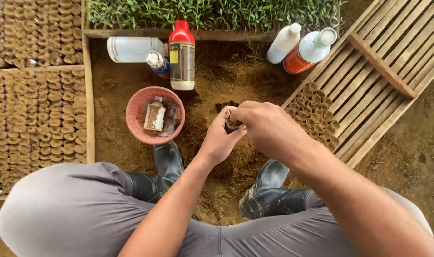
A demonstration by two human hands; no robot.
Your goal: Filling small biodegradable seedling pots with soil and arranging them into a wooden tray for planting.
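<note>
Bare brown soil ground (226, 76) in daylight, a slatted wooden tray (388, 62) alongside, green seedlings (212, 12) behind.

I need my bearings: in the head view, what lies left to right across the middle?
Trays of filled soil pots → pink basket holding a small bottle → left hand → right hand, both on a small pot → wooden slat tray.

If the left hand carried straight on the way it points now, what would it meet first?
The left hand points up and right, fingers at the small soil-filled pot both hands hold. It meets that pot at once, then the right hand. Depth is hard to judge.
</note>
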